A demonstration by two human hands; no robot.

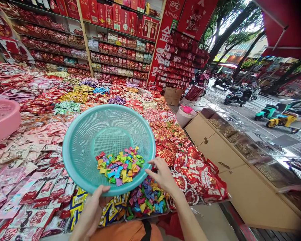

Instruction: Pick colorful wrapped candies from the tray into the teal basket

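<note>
A round turquoise plastic basket (pixel 76 172) with mesh sides is tilted towards me above the packets. In its near right part lies a heap of small candies (pixel 119 166) in bright twisted wrappers. My left hand (pixel 91 209) grips the near rim, thumb on top and the other fingers hidden below. At the right rim is my right hand (pixel 163 174), its thumb and fingers apart, the tips at the edge and nothing held in them. Under the basket sits a bin of similar wrapped candies (pixel 147 199), beside yellow and blue packets (pixel 112 211).
Red and pink sweet packets (pixel 42 190) cover the display all around. A pink basket (pixel 5 117) stands at the left, red gift bags (pixel 200 174) at the right. Stocked shelves (pixel 120 50) rise behind; a wooden cabinet (pixel 243 187) borders the right, with scooters (pixel 240 93) outside.
</note>
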